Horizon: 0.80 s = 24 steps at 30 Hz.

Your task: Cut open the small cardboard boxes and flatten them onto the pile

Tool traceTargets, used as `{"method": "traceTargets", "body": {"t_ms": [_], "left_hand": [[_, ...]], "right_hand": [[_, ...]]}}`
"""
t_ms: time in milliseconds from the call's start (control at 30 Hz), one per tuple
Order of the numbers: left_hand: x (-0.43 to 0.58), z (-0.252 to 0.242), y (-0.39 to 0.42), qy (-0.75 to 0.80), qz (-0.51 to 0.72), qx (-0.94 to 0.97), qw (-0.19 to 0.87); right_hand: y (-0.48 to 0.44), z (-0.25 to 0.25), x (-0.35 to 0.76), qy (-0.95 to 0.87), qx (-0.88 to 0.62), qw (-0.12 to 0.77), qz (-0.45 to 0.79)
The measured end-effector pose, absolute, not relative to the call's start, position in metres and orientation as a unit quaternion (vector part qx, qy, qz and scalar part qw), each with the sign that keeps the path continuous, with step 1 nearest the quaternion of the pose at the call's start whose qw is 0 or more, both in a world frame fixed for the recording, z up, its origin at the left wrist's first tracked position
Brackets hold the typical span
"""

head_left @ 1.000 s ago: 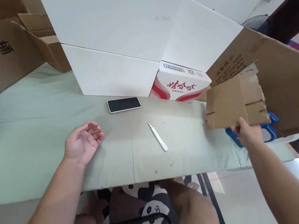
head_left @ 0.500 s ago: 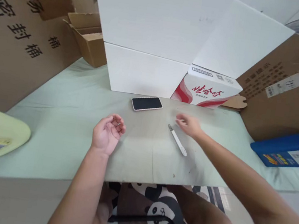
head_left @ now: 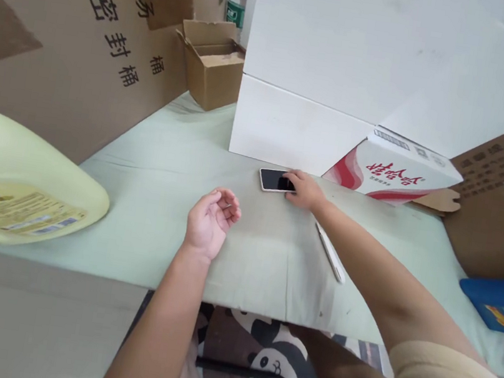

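Note:
A smartphone (head_left: 275, 180) with a dark screen and a light rim lies flat on the pale green cloth. My right hand (head_left: 305, 190) is at its right end, fingers over the screen and thumb by the near edge, closed about that end. My left hand (head_left: 212, 224) is raised over the cloth to the left, palm turned up and fingers loosely bent, with nothing in it. Beneath my right forearm lies a slim tool with a white handle (head_left: 331, 256); its tip is partly hidden by the arm.
A white panel (head_left: 285, 124) and a red-and-white carton (head_left: 391, 172) stand behind the phone. Left are a pale yellow-green jug (head_left: 24, 161), a big cardboard box (head_left: 74, 80) and a small open carton (head_left: 215, 82). A blue container (head_left: 500, 302) is at the right.
My right hand has moved from beside the white-handled tool onto the smartphone's right end. My left hand keeps its palm-up pose. The camera view has swung left.

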<state>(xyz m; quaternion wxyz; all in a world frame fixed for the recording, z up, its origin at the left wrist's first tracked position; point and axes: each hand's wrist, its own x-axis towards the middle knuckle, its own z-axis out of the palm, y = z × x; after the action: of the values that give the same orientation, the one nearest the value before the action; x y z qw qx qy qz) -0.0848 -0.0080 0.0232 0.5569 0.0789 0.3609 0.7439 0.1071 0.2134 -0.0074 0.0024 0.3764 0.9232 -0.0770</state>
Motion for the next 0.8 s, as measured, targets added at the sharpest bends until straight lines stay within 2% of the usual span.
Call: {"method": "traceTargets", "body": {"t_ms": [167,267,800], "left_hand": [[-0.084,0.023,-0.006,0.346,0.75,0.071,0.559],[-0.085,0.024,-0.006,0.345,0.752,0.068,0.558],[-0.087,0.027,-0.009,0.346,0.756,0.06,0.552]], "right_hand": [[0.242,0.008,0.081,0.924,0.361,0.109,-0.066],[0.249,0.015,0.078,0.921,0.357,0.142,-0.06],[0.252,0.014,0.088,0.916,0.362,0.133,-0.107]]}}
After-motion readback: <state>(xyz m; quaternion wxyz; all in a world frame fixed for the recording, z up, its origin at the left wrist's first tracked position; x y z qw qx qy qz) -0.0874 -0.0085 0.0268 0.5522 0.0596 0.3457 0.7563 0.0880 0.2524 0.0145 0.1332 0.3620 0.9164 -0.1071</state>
